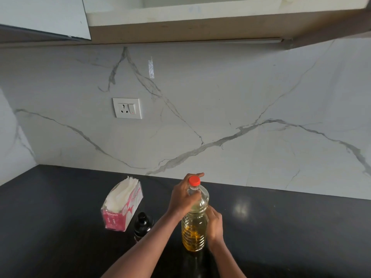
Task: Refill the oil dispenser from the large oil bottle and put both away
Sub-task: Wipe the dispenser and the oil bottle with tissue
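The large clear oil bottle (pixel 194 227) stands upright on the black counter (pixel 281 227), with yellow oil in its lower part and a red cap (pixel 194 181) on top. My left hand (pixel 183 197) grips its neck just below the cap, fingers curled round behind it. My right hand (pixel 215 223) holds the ribbed body from the right side. The small dark oil dispenser (pixel 143 224) with a black top stands to the left of the bottle, partly behind my left forearm.
A pink-and-white tissue pack (pixel 121 205) lies left of the dispenser. Behind the counter rises a marble wall with a power socket (pixel 127 108). An upper cabinet (pixel 200 15) hangs overhead, its door (pixel 44 17) open at the left.
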`<state>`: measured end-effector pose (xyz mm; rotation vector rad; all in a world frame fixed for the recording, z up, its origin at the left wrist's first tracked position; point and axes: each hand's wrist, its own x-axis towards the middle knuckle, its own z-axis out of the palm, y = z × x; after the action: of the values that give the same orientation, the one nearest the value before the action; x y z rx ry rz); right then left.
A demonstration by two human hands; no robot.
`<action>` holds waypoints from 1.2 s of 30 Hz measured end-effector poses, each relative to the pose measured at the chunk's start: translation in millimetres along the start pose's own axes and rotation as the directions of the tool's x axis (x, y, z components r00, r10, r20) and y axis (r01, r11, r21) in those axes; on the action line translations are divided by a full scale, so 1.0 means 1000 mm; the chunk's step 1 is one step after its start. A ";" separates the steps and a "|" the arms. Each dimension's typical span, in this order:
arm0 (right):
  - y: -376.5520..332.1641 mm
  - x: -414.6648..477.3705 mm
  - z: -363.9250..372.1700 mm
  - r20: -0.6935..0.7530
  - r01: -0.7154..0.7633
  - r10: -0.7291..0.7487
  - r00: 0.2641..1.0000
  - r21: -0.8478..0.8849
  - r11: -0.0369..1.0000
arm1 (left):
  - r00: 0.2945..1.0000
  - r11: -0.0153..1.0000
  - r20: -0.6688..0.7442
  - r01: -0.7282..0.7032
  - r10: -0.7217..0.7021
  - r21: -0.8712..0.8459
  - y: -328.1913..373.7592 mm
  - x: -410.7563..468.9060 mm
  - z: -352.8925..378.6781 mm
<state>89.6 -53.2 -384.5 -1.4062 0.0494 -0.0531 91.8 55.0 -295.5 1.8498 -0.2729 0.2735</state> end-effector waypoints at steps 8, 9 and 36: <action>0.046 -0.006 -0.014 -0.140 -0.294 0.266 0.954 -0.248 0.923 | 0.997 0.994 0.064 0.037 -0.044 0.108 -0.004 0.007 -0.006; 0.041 -0.002 -0.015 -0.147 -0.301 0.274 0.951 -0.218 0.928 | 0.995 0.993 0.076 0.052 -0.060 0.110 -0.003 0.008 -0.008; -0.045 0.034 0.005 0.208 -0.104 0.106 0.972 -0.018 0.994 | 0.992 0.988 -0.087 0.103 -0.093 0.117 0.007 -0.007 -0.004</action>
<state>123.5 -57.9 -339.1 -1.4073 -0.0506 0.1828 83.2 56.9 -290.6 1.9600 -0.1107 0.3025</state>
